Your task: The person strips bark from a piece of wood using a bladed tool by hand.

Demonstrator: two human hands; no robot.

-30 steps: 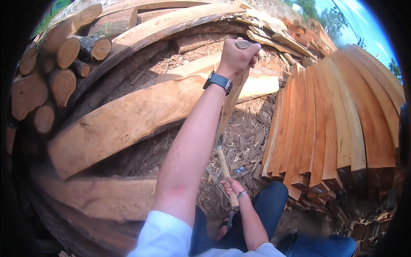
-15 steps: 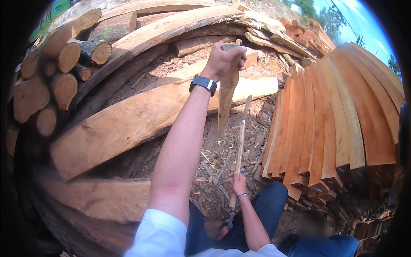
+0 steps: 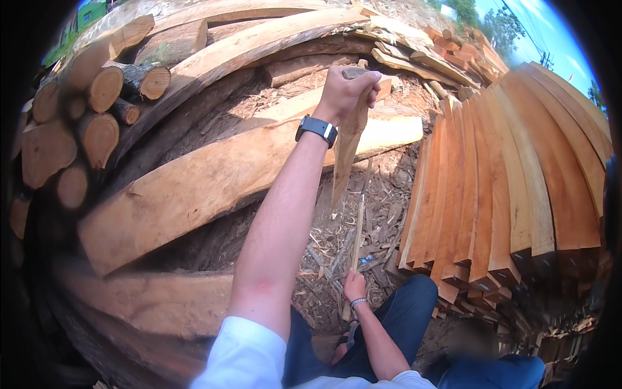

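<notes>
High in front of me, my left hand (image 3: 348,94) is closed around the broad upper end of a tapered piece of wood (image 3: 348,152). Its narrow end points down toward the chip-strewn ground. Lower and nearer, my right hand (image 3: 354,286) grips a long pale wooden handle (image 3: 359,233). A narrow dark metal blade (image 3: 368,174) continues from the handle's far end, making it look like a long-handled machete. The blade stands just right of the wood piece and appears apart from it.
A large sawn slab (image 3: 194,181) lies left of the wood piece. Stacked round logs (image 3: 103,87) rise at far left, and long sawn beams (image 3: 483,188) fill the right. Bark chips (image 3: 324,285) and a blue scrap (image 3: 367,259) lie below. Another person's blue-clad leg (image 3: 499,373) shows at lower right.
The machete has swung slightly left, and my right hand has moved slightly down and left. My left hand and the wood piece have shifted a little right. The blue scrap has come into view.
</notes>
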